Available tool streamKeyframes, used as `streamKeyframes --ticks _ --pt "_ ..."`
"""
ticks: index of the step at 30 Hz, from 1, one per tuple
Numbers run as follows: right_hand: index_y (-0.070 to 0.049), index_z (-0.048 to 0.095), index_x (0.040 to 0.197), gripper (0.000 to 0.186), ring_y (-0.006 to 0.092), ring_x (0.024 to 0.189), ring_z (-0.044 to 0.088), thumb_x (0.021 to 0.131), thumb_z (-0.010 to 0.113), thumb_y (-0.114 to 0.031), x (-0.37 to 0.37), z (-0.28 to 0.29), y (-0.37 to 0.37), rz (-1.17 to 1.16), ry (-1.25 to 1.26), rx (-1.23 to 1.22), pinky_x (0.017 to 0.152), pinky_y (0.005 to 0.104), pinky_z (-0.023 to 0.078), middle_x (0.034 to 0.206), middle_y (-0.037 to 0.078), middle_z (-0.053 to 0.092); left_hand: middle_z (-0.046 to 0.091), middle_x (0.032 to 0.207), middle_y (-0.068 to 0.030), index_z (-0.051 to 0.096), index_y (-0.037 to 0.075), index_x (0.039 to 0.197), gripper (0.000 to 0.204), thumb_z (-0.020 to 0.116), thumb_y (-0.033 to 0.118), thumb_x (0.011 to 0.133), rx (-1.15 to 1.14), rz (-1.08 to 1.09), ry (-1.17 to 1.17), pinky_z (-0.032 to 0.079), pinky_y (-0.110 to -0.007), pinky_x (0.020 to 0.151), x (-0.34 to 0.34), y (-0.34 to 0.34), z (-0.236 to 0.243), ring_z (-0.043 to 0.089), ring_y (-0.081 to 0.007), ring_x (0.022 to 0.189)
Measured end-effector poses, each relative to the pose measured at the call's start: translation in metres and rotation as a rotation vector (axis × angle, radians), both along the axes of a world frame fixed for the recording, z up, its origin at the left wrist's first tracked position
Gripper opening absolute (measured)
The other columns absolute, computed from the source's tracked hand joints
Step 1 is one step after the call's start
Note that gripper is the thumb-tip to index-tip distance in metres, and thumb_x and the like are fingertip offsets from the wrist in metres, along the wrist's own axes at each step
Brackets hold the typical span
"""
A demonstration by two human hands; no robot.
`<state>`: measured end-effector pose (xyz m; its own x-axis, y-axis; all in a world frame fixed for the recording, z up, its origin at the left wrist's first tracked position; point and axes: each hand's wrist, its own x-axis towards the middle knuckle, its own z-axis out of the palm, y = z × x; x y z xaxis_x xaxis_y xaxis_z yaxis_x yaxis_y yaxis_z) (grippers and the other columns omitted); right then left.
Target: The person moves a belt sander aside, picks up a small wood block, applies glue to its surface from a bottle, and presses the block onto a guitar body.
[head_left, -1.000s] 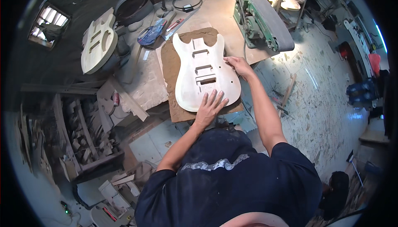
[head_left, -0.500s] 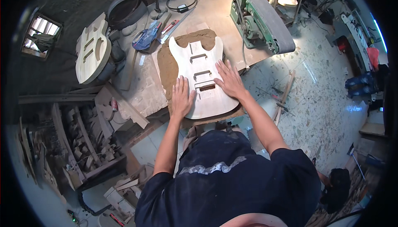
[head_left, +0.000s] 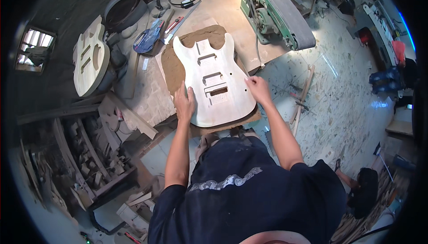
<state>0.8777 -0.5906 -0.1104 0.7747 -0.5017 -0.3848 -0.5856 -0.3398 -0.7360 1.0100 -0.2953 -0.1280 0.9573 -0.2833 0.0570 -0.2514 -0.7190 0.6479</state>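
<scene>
While guitar body (head_left: 214, 68) lies on brown mat (head_left: 171, 67), long axis near to far (far end leaning left), left hand (head_left: 184, 104) at left edge, fingers straightish; right hand (head_left: 260, 90), equally near, at right edge, fingers curled; whether grasping, cannot tell.

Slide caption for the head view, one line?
Left hand and right hand flank a guitar body on a brown mat, a belt sander beyond.

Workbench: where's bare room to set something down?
Best: workbench stretch between black cable coil and green belt sander. Smaller patch: between brown pad and wooden strip. Crowded: back left, around blue tool. Guitar body covers most of the pad, left hand and right hand alongside.
</scene>
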Motion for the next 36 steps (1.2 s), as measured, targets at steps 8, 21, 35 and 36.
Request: streamKeyframes --ticks 8,21,35,36 --pt "0.004 0.067 0.12 0.062 0.0389 0.11 0.062 0.088 0.07 -0.05 -0.001 -0.021 0.011 -0.103 -0.064 -0.028 0.097 0.0443 0.048 0.115 0.027 0.065 0.069 0.113 -0.0219 0.064 -0.001 0.123 0.043 0.056 0.035 0.1 -0.158 0.118 0.171 0.046 -0.042 0.097 0.019 -0.006 -0.009 0.062 -0.0352 0.107" --pt "0.001 0.065 0.095 0.035 0.006 0.068 0.049 0.102 0.062 -0.034 -0.004 0.023 0.032 -0.265 -0.662 0.206 0.063 0.0255 0.043 0.076 -0.002 0.059 0.06 0.091 0.0016 0.058 0.007 0.1 0.019 0.07 0.022 0.098 -0.877 0.194 0.38 0.042 -0.024 0.079 0.022 0.013 0.039 0.052 -0.0071 0.085" --pt "-0.001 0.062 0.088 0.043 0.0067 0.067 0.042 0.103 0.059 -0.041 0.012 0.018 0.02 -0.223 -0.631 0.185 0.06 0.0272 0.038 0.068 -0.003 0.051 0.063 0.091 -0.0025 0.061 0.003 0.099 0.025 0.072 0.026 0.097 -0.783 0.279 0.314 0.046 -0.026 0.077 0.023 0.005 0.051 0.055 -0.01 0.082" --pt "0.0 0.063 0.086 0.045 0.0102 0.066 0.045 0.102 0.058 -0.042 0.014 0.013 0.018 -0.236 -0.576 0.153 0.061 0.0299 0.04 0.068 0.001 0.054 0.063 0.091 -0.0025 0.061 0.003 0.099 0.025 0.072 0.026 0.097 -0.792 0.289 0.301 0.046 -0.026 0.077 0.027 0.003 0.044 0.055 -0.01 0.082"
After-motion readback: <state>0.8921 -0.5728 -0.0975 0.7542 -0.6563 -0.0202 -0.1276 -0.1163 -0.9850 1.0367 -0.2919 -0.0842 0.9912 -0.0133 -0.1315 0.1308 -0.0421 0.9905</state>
